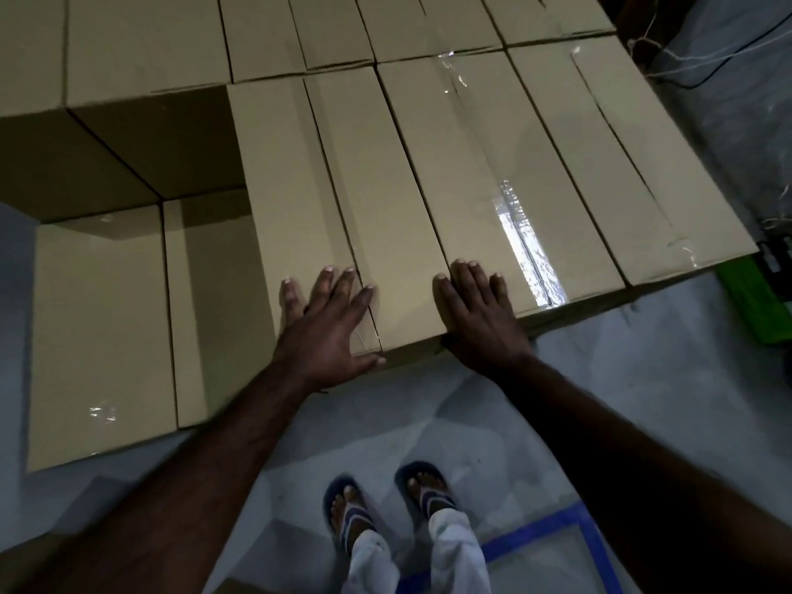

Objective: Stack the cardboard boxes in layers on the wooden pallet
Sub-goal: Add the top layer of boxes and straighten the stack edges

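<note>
Pretty dim shot overall, we'd call it underexposed and greyish. The one hot spot is glare off the strip of clear shiny packing tape, just off centre toward 3 o'clock on the tan cardboard boxes. A smaller glint sits at 12 o'clock and a faint one at 8. Deep shadow fills the step in the stack at 10 o'clock. The two bare forearms go nearly black at 5 and 7. We see box edges bowing near the corners, and everything's a bit soft.
</note>
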Tool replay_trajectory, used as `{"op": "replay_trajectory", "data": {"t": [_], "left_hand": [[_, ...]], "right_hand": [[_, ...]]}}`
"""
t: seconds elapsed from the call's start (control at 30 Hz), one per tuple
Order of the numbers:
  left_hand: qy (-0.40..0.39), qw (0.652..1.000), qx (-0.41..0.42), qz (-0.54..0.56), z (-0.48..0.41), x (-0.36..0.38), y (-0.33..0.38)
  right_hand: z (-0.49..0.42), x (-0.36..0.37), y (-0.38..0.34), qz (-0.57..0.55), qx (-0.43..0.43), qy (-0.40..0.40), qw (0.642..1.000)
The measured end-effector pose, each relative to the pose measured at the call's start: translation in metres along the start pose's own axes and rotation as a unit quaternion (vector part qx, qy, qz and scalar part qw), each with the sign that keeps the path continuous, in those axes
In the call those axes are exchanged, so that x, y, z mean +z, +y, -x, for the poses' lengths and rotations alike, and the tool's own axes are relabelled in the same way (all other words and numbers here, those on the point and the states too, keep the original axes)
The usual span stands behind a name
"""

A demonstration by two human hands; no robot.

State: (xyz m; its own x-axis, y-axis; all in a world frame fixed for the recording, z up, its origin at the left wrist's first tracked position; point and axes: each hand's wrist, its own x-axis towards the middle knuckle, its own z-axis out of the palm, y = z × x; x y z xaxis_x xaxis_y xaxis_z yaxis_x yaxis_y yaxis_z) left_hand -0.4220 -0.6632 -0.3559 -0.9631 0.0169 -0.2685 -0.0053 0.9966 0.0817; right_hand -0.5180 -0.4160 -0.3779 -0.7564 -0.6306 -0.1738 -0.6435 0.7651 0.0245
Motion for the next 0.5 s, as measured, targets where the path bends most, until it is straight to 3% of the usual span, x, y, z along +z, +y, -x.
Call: {"op": "replay_trajectory", "data": {"t": [0.17,0.27,0.3,0.4,0.5], "left_hand": [[0.002,0.999,-0.024,0.031,0.006,-0.009,-0.005],[0.114,0.974,-0.103,0.164,0.039,-0.002,-0.008],[0.179,0.946,-0.138,0.232,0.055,0.010,-0.005],[0.360,0.802,-0.240,0.413,0.086,0.067,0.020],[0.375,0.736,-0.254,0.503,0.085,0.126,0.044]], "right_hand": [[0.002,0.002,0.004,0.003,-0.019,0.023,1.000],[0.002,0.005,0.002,0.009,-0.020,0.042,0.999],[0.003,0.006,0.002,0.006,-0.024,0.053,0.998],[0.006,0.012,0.003,0.010,-0.040,0.104,0.994],[0.007,0.020,0.005,0.020,-0.048,0.137,0.989]]}}
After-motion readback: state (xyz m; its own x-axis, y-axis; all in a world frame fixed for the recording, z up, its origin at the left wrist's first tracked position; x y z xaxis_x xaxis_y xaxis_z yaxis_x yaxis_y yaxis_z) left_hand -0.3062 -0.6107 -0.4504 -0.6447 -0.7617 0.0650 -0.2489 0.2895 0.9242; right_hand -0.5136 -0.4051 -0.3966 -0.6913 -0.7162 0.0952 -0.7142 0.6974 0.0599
